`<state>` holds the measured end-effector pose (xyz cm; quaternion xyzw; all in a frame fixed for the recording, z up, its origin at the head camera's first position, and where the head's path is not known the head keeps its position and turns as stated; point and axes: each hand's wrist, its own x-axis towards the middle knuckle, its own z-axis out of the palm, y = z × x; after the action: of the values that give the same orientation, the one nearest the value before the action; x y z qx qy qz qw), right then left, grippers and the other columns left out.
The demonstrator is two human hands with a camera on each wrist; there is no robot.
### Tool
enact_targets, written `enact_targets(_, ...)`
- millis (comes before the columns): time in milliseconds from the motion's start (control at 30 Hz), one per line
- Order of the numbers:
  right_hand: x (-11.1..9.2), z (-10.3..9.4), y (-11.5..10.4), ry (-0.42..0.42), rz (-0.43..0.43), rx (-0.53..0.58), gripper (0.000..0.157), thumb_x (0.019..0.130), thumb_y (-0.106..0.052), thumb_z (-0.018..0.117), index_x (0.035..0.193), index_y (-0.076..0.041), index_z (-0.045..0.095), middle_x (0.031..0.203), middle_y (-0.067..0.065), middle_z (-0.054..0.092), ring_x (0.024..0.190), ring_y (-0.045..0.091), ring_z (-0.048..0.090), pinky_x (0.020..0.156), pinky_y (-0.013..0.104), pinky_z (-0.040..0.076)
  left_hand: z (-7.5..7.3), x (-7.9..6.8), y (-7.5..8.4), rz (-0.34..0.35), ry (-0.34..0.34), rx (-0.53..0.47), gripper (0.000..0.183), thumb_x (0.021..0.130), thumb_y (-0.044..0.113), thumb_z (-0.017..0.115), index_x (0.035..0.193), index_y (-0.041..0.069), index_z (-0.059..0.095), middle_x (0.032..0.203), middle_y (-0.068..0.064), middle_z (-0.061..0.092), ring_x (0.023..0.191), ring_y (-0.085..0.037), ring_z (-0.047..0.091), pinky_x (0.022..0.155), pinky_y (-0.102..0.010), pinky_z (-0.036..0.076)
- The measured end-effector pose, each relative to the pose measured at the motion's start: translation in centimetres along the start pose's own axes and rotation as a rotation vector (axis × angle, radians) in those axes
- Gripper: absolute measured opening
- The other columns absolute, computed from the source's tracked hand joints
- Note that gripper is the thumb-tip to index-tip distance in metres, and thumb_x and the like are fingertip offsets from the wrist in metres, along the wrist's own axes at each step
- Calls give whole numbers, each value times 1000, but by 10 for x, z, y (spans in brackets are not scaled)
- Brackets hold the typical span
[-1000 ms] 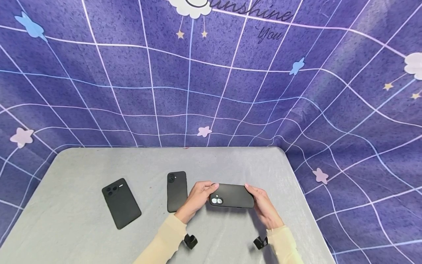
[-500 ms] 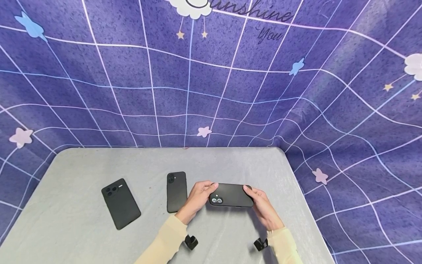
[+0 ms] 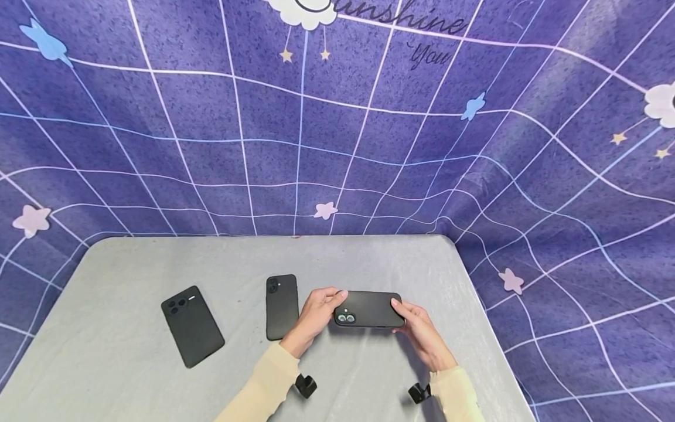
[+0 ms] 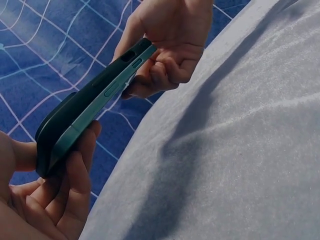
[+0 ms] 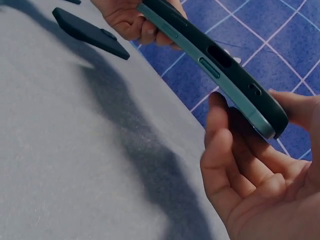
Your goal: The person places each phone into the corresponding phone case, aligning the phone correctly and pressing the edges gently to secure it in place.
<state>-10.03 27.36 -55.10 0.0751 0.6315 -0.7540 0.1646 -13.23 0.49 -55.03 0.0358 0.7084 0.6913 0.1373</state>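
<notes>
Both hands hold a phone [image 4: 97, 110] with a teal metal side and a black phone case [image 3: 371, 309] over its back, sideways above the table. In the wrist views, the case stands off the phone's long side: the teal side and its buttons show beside the case's cutouts. My left hand [image 3: 317, 315] grips the camera end, thumb on the case and fingers beneath. At the other end my right hand [image 5: 250, 182] pinches, thumb on the case's back and curled fingers under the phone. Two round lenses show through the case's opening. The phone's screen side is hidden in the head view.
On the grey cloth-covered table [image 3: 237, 381] lie a black phone-shaped item [image 3: 282, 310] just left of my left hand and a wider one [image 3: 194, 328] with a camera bump further left. A purple grid-patterned curtain [image 3: 274, 117] rises behind the table and along its right side.
The phone and case have tilted and risen slightly. My right thumb has shifted lower on the case, and fingertips now show beneath its lower edge. The two items on the table stay put.
</notes>
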Motion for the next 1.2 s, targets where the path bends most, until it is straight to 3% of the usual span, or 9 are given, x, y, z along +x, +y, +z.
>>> enact_targets(233, -3, -5, 6, -153, 10, -55, 23, 113, -24, 57, 102, -9, 72, 78, 0, 77, 69, 10, 70, 72, 23, 56, 0, 2, 0, 7, 6, -22, 29, 108, 25, 68, 93, 1, 73, 69, 4, 67, 58, -9, 46, 54, -19, 34)
enact_targets(367, -5, -5, 7, -191, -14, -46, 17, 112, -17, 57, 103, -11, 70, 79, -1, 77, 72, 8, 70, 73, 22, 55, 1, 1, 0, 16, 19, -16, 30, 107, 25, 68, 91, 1, 71, 66, 6, 61, 57, -9, 43, 53, -19, 33)
enact_targets(767, -4, -4, 10, -155, -55, 31, 15, 111, -12, 59, 105, -10, 72, 84, 0, 77, 75, 8, 72, 70, 19, 57, 2, 1, 1, -3, 34, 15, 33, 108, 33, 67, 93, 4, 72, 65, 7, 59, 55, -6, 41, 53, -20, 33)
enact_targets(867, -3, -3, 10, -128, -61, 29, 13, 110, -12, 60, 104, -9, 72, 83, 0, 76, 75, 8, 72, 70, 19, 58, 2, 0, 1, -13, 13, -1, 31, 108, 33, 67, 99, 3, 73, 73, 5, 69, 60, -7, 50, 57, -21, 39)
enact_targets(1033, -4, -1, 8, -59, -65, 20, 11, 109, -13, 64, 105, -6, 72, 81, 1, 75, 74, 11, 72, 72, 21, 58, 3, -3, -1, -10, -47, -26, 33, 109, 31, 66, 108, -2, 70, 92, -10, 79, 70, -12, 68, 67, -27, 60)
enact_targets(1200, -3, 3, 7, 3, -79, 1, 12, 108, -15, 66, 109, -5, 73, 79, 1, 76, 72, 12, 70, 74, 23, 57, 2, -9, -6, -11, -111, -74, 34, 109, 29, 67, 107, -4, 66, 99, -24, 79, 82, -32, 79, 74, -32, 67)
